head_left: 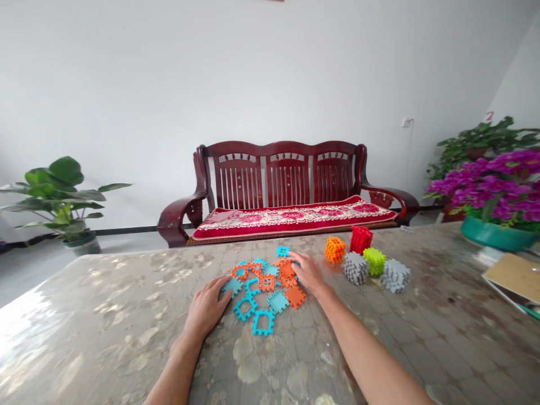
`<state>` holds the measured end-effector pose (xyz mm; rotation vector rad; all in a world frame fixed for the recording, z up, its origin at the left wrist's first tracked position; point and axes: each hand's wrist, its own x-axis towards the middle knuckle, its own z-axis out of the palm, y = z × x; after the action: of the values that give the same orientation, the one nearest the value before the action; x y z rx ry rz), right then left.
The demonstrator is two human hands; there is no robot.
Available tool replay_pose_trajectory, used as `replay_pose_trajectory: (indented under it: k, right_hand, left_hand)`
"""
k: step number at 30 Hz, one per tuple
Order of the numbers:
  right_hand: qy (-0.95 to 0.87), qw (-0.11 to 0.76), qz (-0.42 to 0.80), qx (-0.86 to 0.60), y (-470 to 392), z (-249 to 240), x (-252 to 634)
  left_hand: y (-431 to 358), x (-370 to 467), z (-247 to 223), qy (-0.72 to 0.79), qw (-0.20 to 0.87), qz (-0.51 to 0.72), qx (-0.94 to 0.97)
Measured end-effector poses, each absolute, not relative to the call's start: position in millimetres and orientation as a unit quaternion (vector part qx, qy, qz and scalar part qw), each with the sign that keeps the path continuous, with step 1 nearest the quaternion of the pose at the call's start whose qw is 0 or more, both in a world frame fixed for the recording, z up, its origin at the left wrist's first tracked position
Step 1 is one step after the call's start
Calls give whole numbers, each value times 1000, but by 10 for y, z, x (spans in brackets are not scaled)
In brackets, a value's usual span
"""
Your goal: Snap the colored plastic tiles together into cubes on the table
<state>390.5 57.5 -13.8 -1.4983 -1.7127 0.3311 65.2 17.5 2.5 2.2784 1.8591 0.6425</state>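
Several flat interlocking plastic pieces lie loosely spread on the table, among them a blue square frame [263,322], a light-blue solid tile [278,302] and an orange tile [295,297]. My left hand [208,304] rests at the left side of this group, fingers extended beside a light-blue piece [233,287]. At the upper right of the group, my right hand [307,270] has its fingers at the orange pieces [287,268], just below a small blue piece [283,251]. Whether those fingertips grip a piece is unclear.
Stacks of orange [334,250], red [361,240], green [374,261] and grey pieces [356,268] [395,275] stand on the table [169,337] to the right. Farther right are purple flowers [502,183] and a cardboard-coloured book [514,277]. A wooden bench stands behind.
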Motion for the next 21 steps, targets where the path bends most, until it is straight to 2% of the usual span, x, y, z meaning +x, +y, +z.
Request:
replay_pose_trajectory:
  k: [2,7,9,16,21]
  right_hand:
    - [-693,428,135,-564,550,-153,3914]
    - [-596,554,172,-556,454,-288,4083]
    - [-573,561,175,-571,376,-325,4164]
    - [-657,391,40,-644,77,-235,4151]
    - [-649,317,-32,-691,20,-156,4148]
  left_hand:
    - [176,652,25,616,66,215,755]
    - [182,650,19,610,60,223,758]
    - [189,645,5,611,57,224,757]
    - [220,614,-62,606,54,230,760]
    - [223,608,-65,607,55,227,760]
